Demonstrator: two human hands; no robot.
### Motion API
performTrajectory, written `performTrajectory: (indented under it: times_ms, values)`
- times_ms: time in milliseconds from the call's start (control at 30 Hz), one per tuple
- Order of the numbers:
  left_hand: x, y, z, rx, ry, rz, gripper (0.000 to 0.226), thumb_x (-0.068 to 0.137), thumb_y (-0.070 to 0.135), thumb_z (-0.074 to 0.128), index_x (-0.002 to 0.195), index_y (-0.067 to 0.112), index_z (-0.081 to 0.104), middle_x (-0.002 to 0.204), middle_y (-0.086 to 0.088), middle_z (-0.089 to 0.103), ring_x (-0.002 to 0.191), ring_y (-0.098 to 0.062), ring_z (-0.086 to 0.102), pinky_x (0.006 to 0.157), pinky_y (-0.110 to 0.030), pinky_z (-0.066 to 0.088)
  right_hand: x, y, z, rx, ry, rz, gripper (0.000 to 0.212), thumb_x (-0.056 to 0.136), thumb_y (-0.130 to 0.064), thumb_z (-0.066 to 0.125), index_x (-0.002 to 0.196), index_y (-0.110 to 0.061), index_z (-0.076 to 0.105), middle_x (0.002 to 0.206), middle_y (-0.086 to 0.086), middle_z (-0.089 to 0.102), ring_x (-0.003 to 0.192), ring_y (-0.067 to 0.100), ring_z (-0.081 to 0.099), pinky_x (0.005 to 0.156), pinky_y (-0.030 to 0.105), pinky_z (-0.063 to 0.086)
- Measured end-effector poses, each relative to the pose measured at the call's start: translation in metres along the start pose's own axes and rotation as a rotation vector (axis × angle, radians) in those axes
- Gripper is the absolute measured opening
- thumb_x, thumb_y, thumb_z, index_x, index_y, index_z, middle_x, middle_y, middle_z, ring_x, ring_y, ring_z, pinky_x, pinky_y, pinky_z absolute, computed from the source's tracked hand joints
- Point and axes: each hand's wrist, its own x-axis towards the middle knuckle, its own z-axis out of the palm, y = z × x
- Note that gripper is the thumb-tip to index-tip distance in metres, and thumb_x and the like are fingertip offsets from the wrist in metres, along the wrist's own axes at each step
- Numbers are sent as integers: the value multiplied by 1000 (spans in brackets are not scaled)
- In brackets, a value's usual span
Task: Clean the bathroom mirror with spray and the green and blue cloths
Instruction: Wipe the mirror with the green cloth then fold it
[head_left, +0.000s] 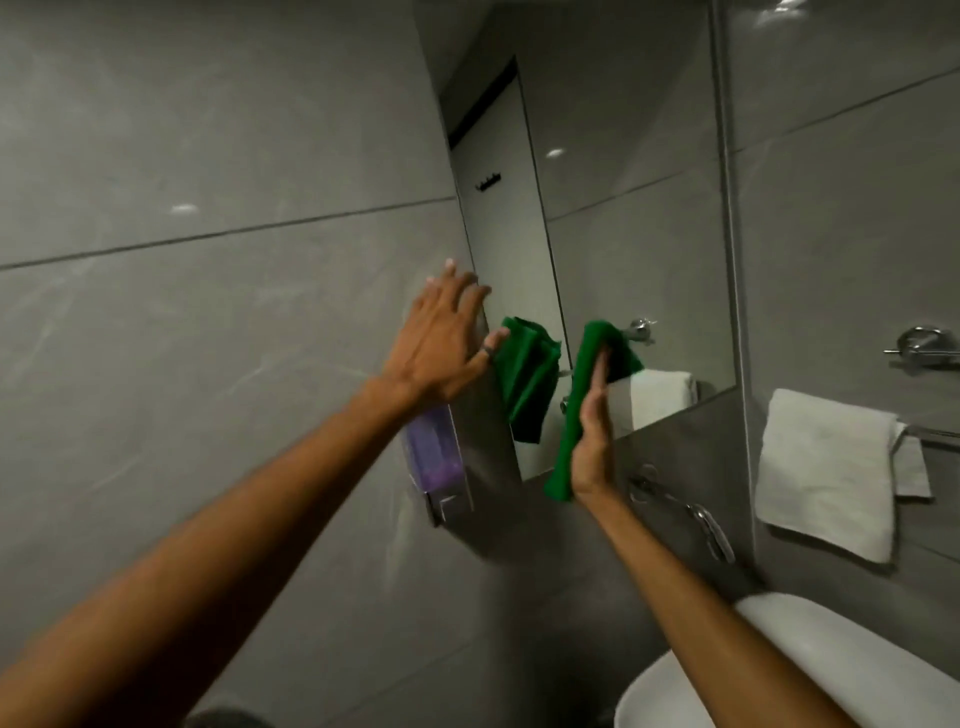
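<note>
The mirror (613, 156) hangs on the grey tiled wall, seen at a steep angle. My right hand (592, 431) presses a green cloth (571, 410) flat against the mirror's lower left part. The cloth's reflection (524, 379) shows in the glass just left of it. My left hand (441, 343) is spread open with its fingers apart, resting on the wall at the mirror's left edge. It wears a ring and holds nothing. No blue cloth and no spray bottle are in view.
A wall soap dispenser (436, 457) with purple liquid sits under my left hand. A chrome tap (701, 514) sticks out above the white basin (779, 670). A white towel (826, 467) hangs on a rail at the right.
</note>
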Motion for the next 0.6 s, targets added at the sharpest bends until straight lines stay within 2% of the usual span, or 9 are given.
performTrajectory:
  times_ms: [67,133,167,233,300,367,500,600]
  values:
    - [28,-30,-1,168,38,4,76,104,56,31,164,10,20,174,-15,15,163,-32,1,132,-48,-3,15,31,20,-540,-176,-206,57,106,-36,16,161,-25,14,172,-1,4,160,16,4,131,43,7]
    - [48,-51,2,349,117,30,78,104,57,23,165,11,10,175,-13,9,163,-30,1,132,-50,-3,23,66,28,-985,-194,-368,58,105,-45,17,161,-30,12,172,0,3,160,23,5,128,55,5]
    - [53,-58,6,415,163,39,78,104,58,20,166,11,8,175,-12,9,163,-29,2,132,-51,-1,25,79,29,-1069,-174,-407,59,105,-47,18,162,-33,13,173,-1,4,160,23,11,128,55,6]
    - [58,-66,14,470,257,27,81,104,63,18,166,13,7,175,-10,8,163,-27,3,132,-53,1,34,91,24,-1091,-161,-453,58,105,-48,21,162,-36,16,173,-6,7,158,19,19,128,50,2]
    - [59,-68,22,503,306,16,83,102,66,18,166,14,6,175,-9,8,163,-27,4,131,-55,2,47,97,9,-1093,-204,-510,58,104,-47,22,161,-36,19,172,-8,8,158,17,17,128,49,1]
    - [59,-68,23,522,306,13,84,102,68,17,166,14,7,175,-9,9,163,-27,4,131,-58,4,61,99,-11,-1110,-220,-536,59,104,-47,22,161,-35,19,172,-8,9,157,18,19,128,51,6]
    - [59,-69,24,526,337,19,84,101,68,15,166,15,5,176,-8,6,163,-28,0,131,-58,1,99,98,-69,-1076,-99,-486,61,102,-42,26,161,-30,21,172,-3,14,158,20,19,125,57,17]
    - [61,-70,26,543,368,23,83,101,66,16,166,15,3,176,-8,4,163,-27,-2,130,-58,0,125,95,-104,-1058,-93,-498,65,98,-36,32,161,-29,21,171,0,20,157,20,21,123,58,21]
